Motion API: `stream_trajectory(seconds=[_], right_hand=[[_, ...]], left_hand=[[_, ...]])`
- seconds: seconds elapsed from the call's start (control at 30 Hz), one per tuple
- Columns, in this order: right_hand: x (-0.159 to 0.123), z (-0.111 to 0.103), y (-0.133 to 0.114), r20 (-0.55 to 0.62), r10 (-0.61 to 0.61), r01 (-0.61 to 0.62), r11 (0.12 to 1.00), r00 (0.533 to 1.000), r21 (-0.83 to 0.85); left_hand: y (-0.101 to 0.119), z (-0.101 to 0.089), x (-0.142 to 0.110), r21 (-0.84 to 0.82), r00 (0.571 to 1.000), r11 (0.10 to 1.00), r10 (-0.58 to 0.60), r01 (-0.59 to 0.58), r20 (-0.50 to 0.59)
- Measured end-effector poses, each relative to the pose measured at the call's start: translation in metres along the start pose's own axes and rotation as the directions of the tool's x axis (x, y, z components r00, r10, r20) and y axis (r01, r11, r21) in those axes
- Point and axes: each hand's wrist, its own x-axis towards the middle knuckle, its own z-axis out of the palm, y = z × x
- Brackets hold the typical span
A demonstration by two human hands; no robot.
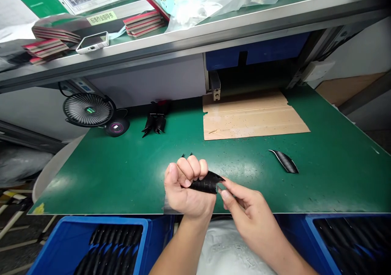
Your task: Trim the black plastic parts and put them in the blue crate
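A curved black plastic part [206, 183] is gripped in my left hand [186, 185], its fingers wrapped over the top. The part's notched end points right, toward my right hand [241, 205]. There, thumb and index finger pinch together at that end, on something small that I cannot make out. Another curved black plastic part [284, 161] lies alone on the green table to the right. Several more black parts [155, 122] sit together behind my left hand, toward the back of the table.
A flattened cardboard sheet [253, 118] covers the back middle of the green table [128, 169]. At the left stand a small fan [89, 110] and a round black device [117, 127]. Blue bins [145, 242] of black parts flank me below the front edge. A metal shelf [159, 49] spans overhead.
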Motion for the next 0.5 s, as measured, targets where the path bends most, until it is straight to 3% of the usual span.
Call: stream_trajectory(seconds=[0.5], right_hand=[[-0.001, -0.0041, 0.0005, -0.047, -0.143, 0.129, 0.966, 0.989, -0.225]], left_hand=[[-0.0036, 0.0016, -0.0047, -0.019, 1.0, 1.0, 0.017, -0.017, 0.022]])
